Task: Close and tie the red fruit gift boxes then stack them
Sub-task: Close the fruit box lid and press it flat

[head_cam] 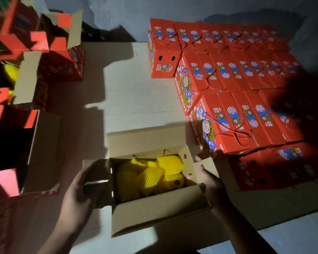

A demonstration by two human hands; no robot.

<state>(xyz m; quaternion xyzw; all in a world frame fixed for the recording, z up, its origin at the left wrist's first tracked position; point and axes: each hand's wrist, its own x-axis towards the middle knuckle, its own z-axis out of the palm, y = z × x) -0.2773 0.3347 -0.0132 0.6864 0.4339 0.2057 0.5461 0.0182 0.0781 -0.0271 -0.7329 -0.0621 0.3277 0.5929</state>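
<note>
- Open box (154, 204) sits centre-front on the pale table (136, 99), all four flaps still out, plain brown cardboard inside showing.
- Inside: fruit in yellow foam nets (160, 173), filling most of the box (count unclear, too dim).
- Left hand (79, 191) holds the left side flap (97, 180), fingers curled round its edge.
- Right hand (212, 182) is at the right side flap (204, 167), fingers bent over it; looks like a hold, but it's in shadow so not 100% sure.
- Done so far: big block of closed boxes (231, 79) on the right, several rows, at least two layers near the front, red cord handles (240, 136) tied on top.
- Left to do: this box needs flaps folded in, cord tied, then onto the stack.
- Also waiting: more unclosed boxes (37, 70) at left w/ flaps up, one showing yellow nets inside; approx. several, exact no. hard to tell.
- Judgement: well past halfway by the look of the finished pile vs. the open ones; current step is the very start of closing, side flaps first.
</note>
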